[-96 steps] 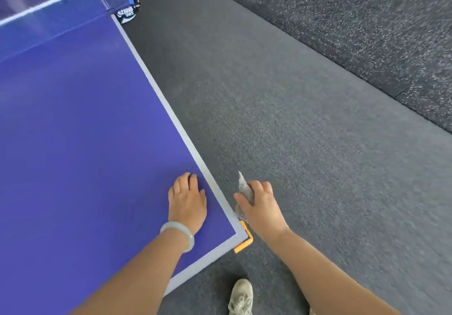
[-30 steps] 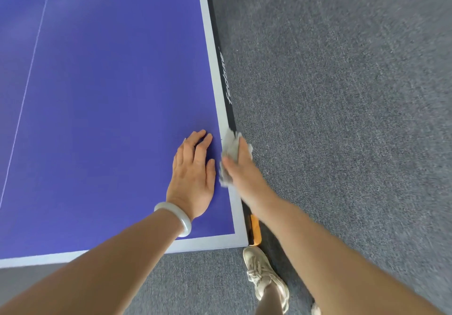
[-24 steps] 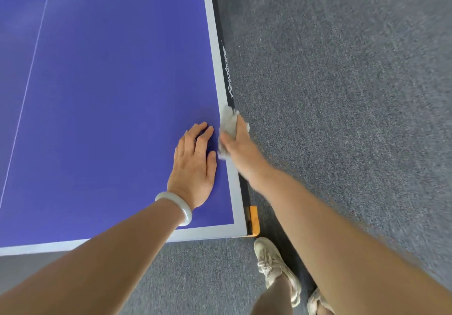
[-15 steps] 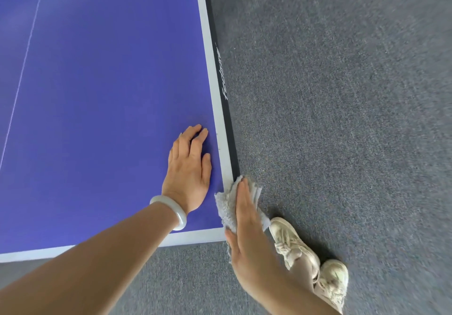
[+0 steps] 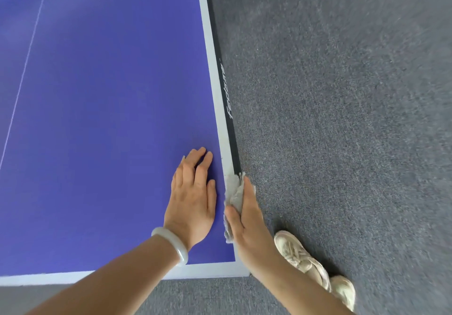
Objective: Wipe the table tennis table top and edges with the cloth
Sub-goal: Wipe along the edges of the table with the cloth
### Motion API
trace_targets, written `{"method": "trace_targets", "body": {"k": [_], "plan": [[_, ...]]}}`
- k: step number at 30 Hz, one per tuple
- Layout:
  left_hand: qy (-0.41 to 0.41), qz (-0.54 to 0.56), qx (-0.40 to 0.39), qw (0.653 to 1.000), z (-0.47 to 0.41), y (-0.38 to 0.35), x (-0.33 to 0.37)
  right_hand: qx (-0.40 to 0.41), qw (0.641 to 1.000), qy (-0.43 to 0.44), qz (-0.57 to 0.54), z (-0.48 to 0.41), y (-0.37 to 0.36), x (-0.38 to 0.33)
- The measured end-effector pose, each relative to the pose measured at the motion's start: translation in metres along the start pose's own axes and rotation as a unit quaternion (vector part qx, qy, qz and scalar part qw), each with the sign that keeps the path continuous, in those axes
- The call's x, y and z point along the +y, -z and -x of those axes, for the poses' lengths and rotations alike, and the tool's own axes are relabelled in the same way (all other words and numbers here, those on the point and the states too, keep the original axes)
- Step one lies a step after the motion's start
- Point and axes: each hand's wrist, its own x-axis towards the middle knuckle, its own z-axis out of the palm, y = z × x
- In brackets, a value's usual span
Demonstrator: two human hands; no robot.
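Note:
The blue table tennis table top fills the left of the head view, with a white border line and a black side edge running up its right side. My left hand lies flat on the top near the close right corner. My right hand holds a crumpled grey cloth over that side edge. Its thumb sits on the border and its fingers run straight along the black side, pinching the cloth around the edge. Part of the cloth is hidden under the hand.
Grey carpet floor covers the right side and the strip below the table's near end. My pale shoes stand on it beside the corner. A thin white centre line crosses the top at far left. A pale bracelet circles my left wrist.
My right hand slid the cloth back along the side edge to the corner, then forward again a little. My left hand stayed flat in place on the top.

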Motion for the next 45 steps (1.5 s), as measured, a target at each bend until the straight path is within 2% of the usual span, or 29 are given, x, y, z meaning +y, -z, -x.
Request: {"method": "trace_targets", "body": {"k": [7, 9, 15, 19, 23, 26, 30, 35, 39, 42, 45], "plan": [[-0.003, -0.024, -0.005, 1.0, 0.0, 0.0, 0.0, 0.019, 0.996, -0.046, -0.077, -0.147, 0.038, -0.098], [-0.004, -0.033, -0.006, 0.999, -0.001, 0.0, 0.0, 0.018, 0.998, -0.043, -0.051, -0.145, 0.034, -0.092], [-0.022, -0.036, -0.005, 0.999, -0.001, 0.0, 0.0, 0.011, 0.999, -0.048, -0.02, -0.053, 0.01, -0.03], [-0.014, -0.045, -0.015, 0.999, -0.002, 0.001, 0.0, -0.009, 0.997, -0.08, -0.01, -0.129, 0.022, -0.063], [-0.028, -0.053, -0.005, 0.998, -0.003, 0.005, 0.0, -0.067, 0.989, -0.066, -0.11, -0.193, 0.05, -0.105], [-0.074, -0.081, -0.019, 0.994, -0.011, 0.014, -0.002, -0.078, 0.992, -0.092, -0.046, -0.194, 0.057, -0.099], [-0.06, -0.066, -0.031, 0.996, -0.063, 0.03, -0.008, -0.062, 0.992, -0.082, -0.077, -0.198, 0.056, -0.096], [0.046, -0.039, 0.005, 0.998, -0.165, 0.03, -0.005, -0.055, 0.987, -0.092, -0.118, -0.193, 0.058, -0.099], [0.081, -0.031, 0.039, 0.995, -0.241, 0.03, -0.013, -0.116, 0.965, -0.127, -0.197, -0.176, 0.07, -0.087], [0.085, -0.057, 0.046, 0.994, -0.29, 0.032, -0.03, -0.133, 0.951, -0.108, -0.258, -0.162, 0.076, -0.077], [0.11, -0.063, 0.034, 0.991, -0.324, 0.029, -0.047, -0.139, 0.975, -0.043, -0.168, -0.158, 0.068, -0.077]]}}
